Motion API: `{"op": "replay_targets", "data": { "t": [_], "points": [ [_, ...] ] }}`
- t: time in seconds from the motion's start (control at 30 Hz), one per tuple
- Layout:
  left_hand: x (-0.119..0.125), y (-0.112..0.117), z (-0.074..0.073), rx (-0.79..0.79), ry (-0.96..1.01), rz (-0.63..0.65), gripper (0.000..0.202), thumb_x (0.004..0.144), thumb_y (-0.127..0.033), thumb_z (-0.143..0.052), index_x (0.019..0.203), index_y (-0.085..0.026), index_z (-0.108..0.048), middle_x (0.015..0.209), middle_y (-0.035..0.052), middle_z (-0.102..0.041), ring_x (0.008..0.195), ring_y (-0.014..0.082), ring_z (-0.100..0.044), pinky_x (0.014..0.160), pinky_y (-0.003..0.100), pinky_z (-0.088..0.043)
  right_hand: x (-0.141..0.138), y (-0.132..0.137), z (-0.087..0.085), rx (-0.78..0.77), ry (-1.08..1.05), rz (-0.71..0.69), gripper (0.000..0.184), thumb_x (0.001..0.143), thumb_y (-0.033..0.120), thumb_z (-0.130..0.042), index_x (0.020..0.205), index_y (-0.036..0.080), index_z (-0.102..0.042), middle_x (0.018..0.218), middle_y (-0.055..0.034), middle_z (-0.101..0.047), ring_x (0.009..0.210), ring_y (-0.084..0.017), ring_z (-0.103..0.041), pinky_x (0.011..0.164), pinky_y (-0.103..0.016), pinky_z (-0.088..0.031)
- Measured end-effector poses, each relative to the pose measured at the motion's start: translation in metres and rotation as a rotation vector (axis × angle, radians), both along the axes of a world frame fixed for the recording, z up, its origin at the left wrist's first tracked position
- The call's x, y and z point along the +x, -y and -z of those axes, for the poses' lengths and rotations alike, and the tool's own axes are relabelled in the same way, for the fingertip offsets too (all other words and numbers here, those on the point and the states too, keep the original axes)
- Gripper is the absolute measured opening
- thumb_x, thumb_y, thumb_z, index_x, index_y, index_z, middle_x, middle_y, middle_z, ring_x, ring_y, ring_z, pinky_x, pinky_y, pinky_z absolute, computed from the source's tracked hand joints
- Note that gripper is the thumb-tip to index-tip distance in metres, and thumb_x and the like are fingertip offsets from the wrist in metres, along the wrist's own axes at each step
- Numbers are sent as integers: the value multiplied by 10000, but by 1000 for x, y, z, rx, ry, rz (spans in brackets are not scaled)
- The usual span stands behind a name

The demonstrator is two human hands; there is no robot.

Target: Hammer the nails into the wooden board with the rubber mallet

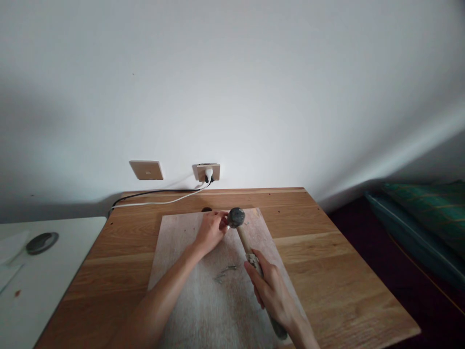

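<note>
My right hand (269, 286) is wrapped round the handle of a hammer (244, 237), which has a dark, rounded head and a worn grip. Its head is raised toward the far end of a pale wooden board (189, 300), right beside the fingertips of my left hand (212, 230). Those fingers are pinched together near the board's surface; the hammer head partly covers them, and what they hold is hidden. Several small metal nails (228, 268) lie loose on the board between my two hands.
Under the board is a wooden table (327, 271) against a white wall. White and black cables (163, 201) run from a wall socket (208, 172) along the back. At left is a white surface with a dark oval object (42, 243); at right, green cushions (428, 213).
</note>
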State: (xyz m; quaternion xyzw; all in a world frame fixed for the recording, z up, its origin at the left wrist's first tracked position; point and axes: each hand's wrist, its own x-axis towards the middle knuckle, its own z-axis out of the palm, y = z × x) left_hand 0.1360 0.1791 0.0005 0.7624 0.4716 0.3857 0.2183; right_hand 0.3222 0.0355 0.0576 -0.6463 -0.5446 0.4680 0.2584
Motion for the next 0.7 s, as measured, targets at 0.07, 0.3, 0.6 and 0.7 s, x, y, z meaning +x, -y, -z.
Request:
{"op": "replay_targets", "data": {
  "t": [0.07,0.3,0.6,0.7],
  "points": [
    [0,0,1,10,-12,-23,469,701,61,-665,1082,-201,-740,921,47,-767,911,242,-712,920,383,-528,-1,0,0,10,1,-6,637,997,589,-433,1411,111,-518,497,109,-465,391,-118,-447,373,-187,-349],
    [-1,-1,4,6,-57,-43,439,732,1,-687,1116,-210,-717,942,50,-759,951,252,-705,955,409,-524,-2,1,-1,53,10,-10,570,1004,576,-427,1320,123,-570,503,100,-471,406,-121,-454,377,-194,-354],
    [-1,0,2,3,-44,-14,462,731,18,-671,1127,-217,-712,962,44,-775,967,251,-708,960,416,-513,-4,1,1,45,-1,15,601,1004,575,-427,1374,115,-538,474,119,-445,375,-117,-439,369,-187,-335],
    [-1,1,3,11,-30,-11,469,726,33,-662,1125,-206,-715,972,50,-777,976,252,-712,940,403,-522,-5,1,3,35,-28,1,576,1020,561,-408,1373,121,-526,460,129,-430,364,-109,-414,368,-181,-329]
  ]
}}
